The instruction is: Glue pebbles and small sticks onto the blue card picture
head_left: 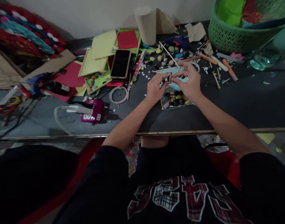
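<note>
My left hand [155, 88] and my right hand [189, 80] meet above a light-blue board [167, 88] edged with thin wooden sticks. Between the fingertips of both is a small dark pebble [170, 76], partly covered by the fingers. Several glossy pebbles [177, 99], black, yellow-green and purplish, lie together along the near side of the board. My wrists and fingers hide part of its frame. A thin wooden stick [167, 52] slants down toward my right fingers; whether they touch it I cannot tell.
Loose pebbles [165, 57] and paper scraps lie behind the board. Left are a phone [120, 64], a tape roll [118, 94], a purple power socket block [93, 112] and a blue glue gun [38, 84]. A green basket [233, 39] and a clear bottle [263, 57] stand at right.
</note>
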Tool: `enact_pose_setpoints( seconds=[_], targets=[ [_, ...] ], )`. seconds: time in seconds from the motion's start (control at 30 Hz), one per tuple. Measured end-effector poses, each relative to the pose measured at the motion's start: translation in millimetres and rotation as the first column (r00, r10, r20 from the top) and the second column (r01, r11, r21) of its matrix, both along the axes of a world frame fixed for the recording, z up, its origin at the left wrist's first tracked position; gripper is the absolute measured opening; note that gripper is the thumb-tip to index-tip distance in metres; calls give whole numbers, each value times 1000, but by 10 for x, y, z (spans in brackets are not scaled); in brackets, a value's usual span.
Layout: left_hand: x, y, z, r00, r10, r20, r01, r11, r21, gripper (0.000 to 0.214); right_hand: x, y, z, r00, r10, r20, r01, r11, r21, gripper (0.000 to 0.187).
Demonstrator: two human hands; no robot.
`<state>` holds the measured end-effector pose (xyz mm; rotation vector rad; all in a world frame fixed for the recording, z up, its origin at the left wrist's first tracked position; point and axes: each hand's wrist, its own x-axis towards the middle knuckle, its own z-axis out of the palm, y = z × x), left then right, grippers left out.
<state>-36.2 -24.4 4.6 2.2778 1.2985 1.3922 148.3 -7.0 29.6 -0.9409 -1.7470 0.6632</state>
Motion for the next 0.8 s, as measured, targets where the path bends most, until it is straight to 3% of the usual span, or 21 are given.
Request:
enact_pose_setpoints(
  seconds=[0.1,0.2,0.47,0.63,0.8],
  targets=[
    [-7,8,-5,1000,-20,5,20,1000,4,38,3,36,-46,999,4,33,-5,1000,5,58],
    [-5,20,-6,999,-38,1,38,999,-31,38,-9,82,-133,995,100,28,-99,995,-29,62],
    [58,90,-75,984,-87,155,112,981,-159,39,-43,251,-311,961,232,-153,-256,952,-166,77],
    [33,108,-94,979,-91,185,124,976,-177,47,-36,220,-214,919,268,-289,-342,907,-247,78],
    [-36,199,-144,969,-12,246,65,976,-209,58,-25,70,-26,852,326,-409,-474,812,-340,70]
  ],
)
